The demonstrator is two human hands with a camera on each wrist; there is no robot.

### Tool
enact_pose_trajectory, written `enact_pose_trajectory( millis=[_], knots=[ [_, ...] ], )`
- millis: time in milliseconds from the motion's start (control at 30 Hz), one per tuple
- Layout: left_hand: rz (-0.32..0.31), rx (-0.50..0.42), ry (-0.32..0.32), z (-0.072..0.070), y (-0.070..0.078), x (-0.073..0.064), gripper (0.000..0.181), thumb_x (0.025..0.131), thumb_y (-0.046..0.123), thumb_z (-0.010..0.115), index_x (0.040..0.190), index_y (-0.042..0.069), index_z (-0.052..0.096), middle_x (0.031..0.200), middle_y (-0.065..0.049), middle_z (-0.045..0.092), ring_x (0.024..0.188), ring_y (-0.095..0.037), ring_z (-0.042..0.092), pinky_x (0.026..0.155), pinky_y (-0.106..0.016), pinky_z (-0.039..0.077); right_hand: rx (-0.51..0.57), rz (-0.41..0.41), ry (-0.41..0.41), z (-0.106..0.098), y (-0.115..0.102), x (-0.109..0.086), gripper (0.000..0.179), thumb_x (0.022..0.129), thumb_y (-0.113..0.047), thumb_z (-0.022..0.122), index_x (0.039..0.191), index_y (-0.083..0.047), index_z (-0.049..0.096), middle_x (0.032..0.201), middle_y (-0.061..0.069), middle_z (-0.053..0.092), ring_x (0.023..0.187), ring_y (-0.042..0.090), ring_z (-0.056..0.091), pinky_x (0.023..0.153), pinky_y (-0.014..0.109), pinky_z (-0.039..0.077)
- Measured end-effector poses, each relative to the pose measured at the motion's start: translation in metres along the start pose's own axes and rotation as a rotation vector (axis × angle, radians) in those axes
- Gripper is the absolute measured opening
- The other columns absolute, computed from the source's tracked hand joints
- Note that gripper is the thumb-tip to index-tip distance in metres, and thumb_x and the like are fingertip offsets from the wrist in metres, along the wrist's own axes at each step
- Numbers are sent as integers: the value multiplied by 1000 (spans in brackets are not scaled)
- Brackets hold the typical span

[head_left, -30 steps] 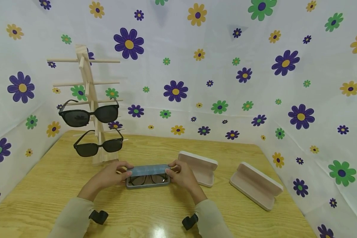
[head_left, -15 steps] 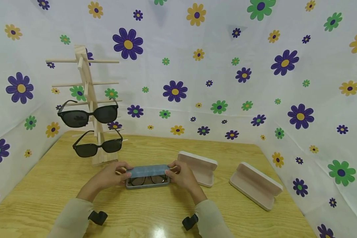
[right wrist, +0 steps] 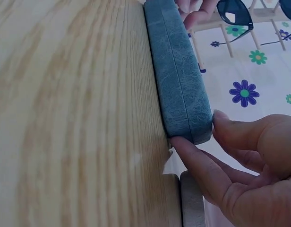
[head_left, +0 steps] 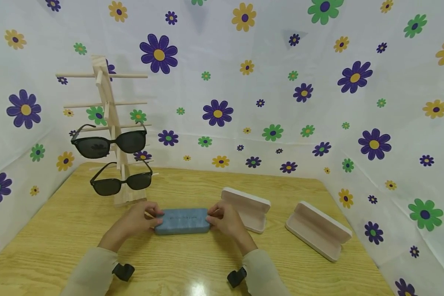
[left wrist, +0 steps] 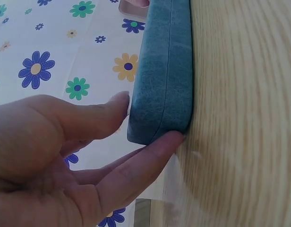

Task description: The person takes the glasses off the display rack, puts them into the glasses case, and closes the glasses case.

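Observation:
A blue glasses case lies on the table with its lid down, dark lettering on top. The pair of glasses inside is hidden. My left hand holds the case's left end, thumb by the lid's edge and a finger at the lower corner near the tabletop, as the left wrist view shows with the case. At the opposite end, my right hand pinches the corner in the same way; in the right wrist view its thumb meets the end of the case.
Two white-and-pink glasses cases stand with lids up to the right, one close behind my right hand, the other farther right. A wooden display rack at the back left bears upper sunglasses and lower sunglasses. Flowered cloth surrounds the table.
The blue case's lid has come down toward me and covers the glasses that showed inside before. Both hands have stayed at the ends of the case.

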State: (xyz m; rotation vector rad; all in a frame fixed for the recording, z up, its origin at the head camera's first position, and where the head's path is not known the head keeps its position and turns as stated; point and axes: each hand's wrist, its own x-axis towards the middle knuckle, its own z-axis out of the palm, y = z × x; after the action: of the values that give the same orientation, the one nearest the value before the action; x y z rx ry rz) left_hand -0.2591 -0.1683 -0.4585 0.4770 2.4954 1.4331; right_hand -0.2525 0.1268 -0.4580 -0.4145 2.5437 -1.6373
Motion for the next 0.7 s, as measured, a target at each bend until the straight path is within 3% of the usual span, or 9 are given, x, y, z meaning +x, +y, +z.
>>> enact_pose_trajectory(
  millis=[133,300,467,700],
  knots=[
    [11,42,10,0,1,0,8,86,5,69,86,5,61,109,-19,60,90,-23,64,65,-30,58,-40,-15,-5,-2,7,4,16,84,-3,70,97,3,64,95,20,69,80,21,67,64,35,58],
    [18,71,17,0,5,-2,10,84,6,70,91,5,63,106,-19,61,89,-24,65,65,-29,57,-97,-71,-17,-3,6,3,17,85,-4,69,101,3,66,99,20,69,85,26,69,68,26,56],
    [23,75,16,-1,6,-3,14,84,4,70,97,4,64,107,-19,61,90,-24,65,66,-29,57,-104,-89,-32,-1,6,3,20,86,-2,67,105,4,66,108,23,66,95,33,67,74,31,57],
    [23,53,-1,-3,5,-3,16,83,2,70,97,3,64,108,-20,60,91,-25,66,67,-30,58,-98,-55,-44,0,4,3,22,88,-3,66,109,3,65,112,21,65,100,33,66,76,31,57]
  ],
)
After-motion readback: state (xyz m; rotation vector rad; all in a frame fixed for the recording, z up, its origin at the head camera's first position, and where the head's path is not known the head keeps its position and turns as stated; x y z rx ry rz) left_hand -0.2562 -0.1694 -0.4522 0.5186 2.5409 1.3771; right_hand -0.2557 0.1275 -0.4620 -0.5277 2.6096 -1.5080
